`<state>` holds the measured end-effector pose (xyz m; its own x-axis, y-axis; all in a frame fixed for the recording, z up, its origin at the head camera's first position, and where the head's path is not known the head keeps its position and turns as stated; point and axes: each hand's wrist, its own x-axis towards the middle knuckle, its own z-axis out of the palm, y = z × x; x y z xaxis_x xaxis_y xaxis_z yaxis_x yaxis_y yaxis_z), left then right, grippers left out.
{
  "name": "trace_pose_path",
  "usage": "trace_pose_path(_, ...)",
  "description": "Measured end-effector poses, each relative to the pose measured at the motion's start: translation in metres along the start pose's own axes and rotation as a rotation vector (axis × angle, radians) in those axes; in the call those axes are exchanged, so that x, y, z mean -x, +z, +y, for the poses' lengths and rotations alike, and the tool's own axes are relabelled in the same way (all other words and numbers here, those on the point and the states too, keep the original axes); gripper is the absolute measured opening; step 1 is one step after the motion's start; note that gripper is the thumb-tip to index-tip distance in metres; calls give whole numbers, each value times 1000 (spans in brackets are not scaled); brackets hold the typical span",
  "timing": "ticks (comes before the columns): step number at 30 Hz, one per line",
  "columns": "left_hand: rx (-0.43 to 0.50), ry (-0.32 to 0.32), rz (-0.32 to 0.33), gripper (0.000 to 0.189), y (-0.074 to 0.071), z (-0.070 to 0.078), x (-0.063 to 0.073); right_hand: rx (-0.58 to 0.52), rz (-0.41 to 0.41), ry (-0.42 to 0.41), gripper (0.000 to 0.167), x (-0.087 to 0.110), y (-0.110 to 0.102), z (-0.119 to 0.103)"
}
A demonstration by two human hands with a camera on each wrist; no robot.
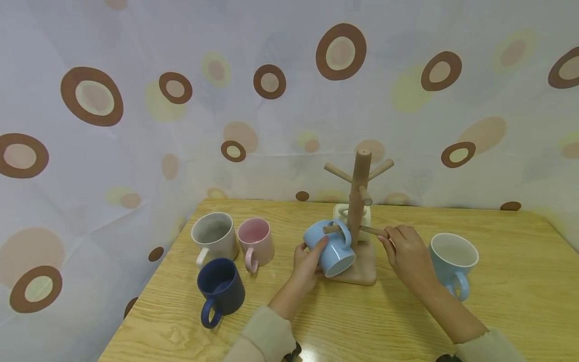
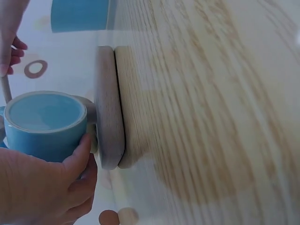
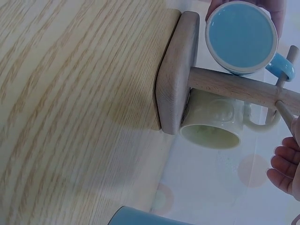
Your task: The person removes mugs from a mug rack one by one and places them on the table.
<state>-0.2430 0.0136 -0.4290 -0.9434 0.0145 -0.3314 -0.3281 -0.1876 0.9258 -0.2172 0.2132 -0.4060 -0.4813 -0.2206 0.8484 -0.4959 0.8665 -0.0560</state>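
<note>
My left hand (image 1: 307, 264) grips a light blue mug (image 1: 333, 255) by its body, tilted on its side with its base toward me. The mug's handle loops around a lower left peg (image 1: 331, 229) of a wooden mug tree (image 1: 360, 188). With thumb and fingers, my right hand (image 1: 410, 259) pinches another lower peg (image 1: 373, 231) on the tree's right side. A cream mug (image 3: 213, 115) hangs behind the post, mostly hidden in the head view; the right wrist view shows its handle around a peg.
At left stand a grey-white mug (image 1: 222, 245), a pink mug (image 1: 262, 247) and a dark blue mug (image 1: 229, 290). A white-and-blue mug (image 1: 452, 269) stands right of my right hand. Upper pegs (image 1: 338, 173) of the tree carry nothing. A patterned cloth (image 1: 280, 120) hangs behind the wooden table (image 1: 511, 261).
</note>
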Motion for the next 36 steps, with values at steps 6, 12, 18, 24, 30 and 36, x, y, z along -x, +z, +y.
trace_pose_path(6,-3,12,25,88,1,-1,-1,-9,0,2,55,0,-1,0)
trace_pose_path(12,6,21,33,88,1,-1,1,-8,-10,1,55,0,-1,0)
trace_pose_path(18,12,12,49,90,1,0,1,-12,-20,11,54,1,0,1)
trace_pose_path(24,35,5,50,91,-1,0,0,-10,-22,15,55,1,-1,1)
trace_pose_path(30,38,20,45,88,-2,2,1,-6,-29,13,47,1,-1,1)
trace_pose_path(36,48,12,40,88,-5,4,4,-5,-38,12,38,2,-2,1)
